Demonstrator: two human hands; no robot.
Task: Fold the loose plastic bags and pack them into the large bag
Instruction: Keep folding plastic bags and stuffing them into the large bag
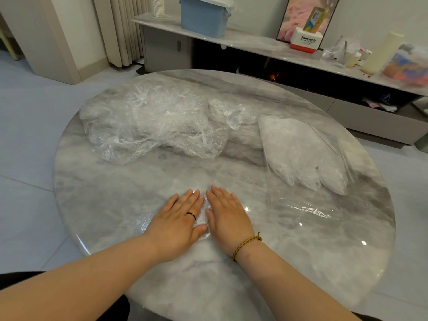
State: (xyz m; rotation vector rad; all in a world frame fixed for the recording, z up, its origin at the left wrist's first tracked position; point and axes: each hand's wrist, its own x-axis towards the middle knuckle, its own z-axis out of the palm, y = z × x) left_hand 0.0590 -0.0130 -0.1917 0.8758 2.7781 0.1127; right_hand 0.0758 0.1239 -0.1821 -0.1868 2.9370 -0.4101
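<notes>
- Sitting well beyond your hands, a heap of crumpled loose plastic bags (150,123) covers the far left of the round marble table (139,181).
- Just to the right of that heap you have one smaller crumpled bag (229,112) lying on its own, between the heap and the large bag (301,149).
- Your large bag lies on the right side of the table. It is clear, with a whitish stack of bags packed in its far end, and its near end lies flat and glossy on the marble.
- Behind the table runs a low sideboard (254,40) carrying a blue storage bin (203,17), a framed picture (298,15), a Panasonic box (305,41) and a cream cylinder (382,53).
- The bag you are working on (203,212) is nearly the colour of the marble. Only a wrinkled strip shows between your hands and a faint sheen to the left of them, so its outline and any folds cannot be made out.
- How many bags sit inside the large bag is not readable through the film.
- Your left hand (178,218), wearing a dark ring (191,215), lies flat on that bag with its fingers straight and close together.
- Your right hand (228,214), with a braided bracelet (245,244) at the wrist, presses flat just beside it, fingers extended, the two hands almost touching near the table's front edge.
</notes>
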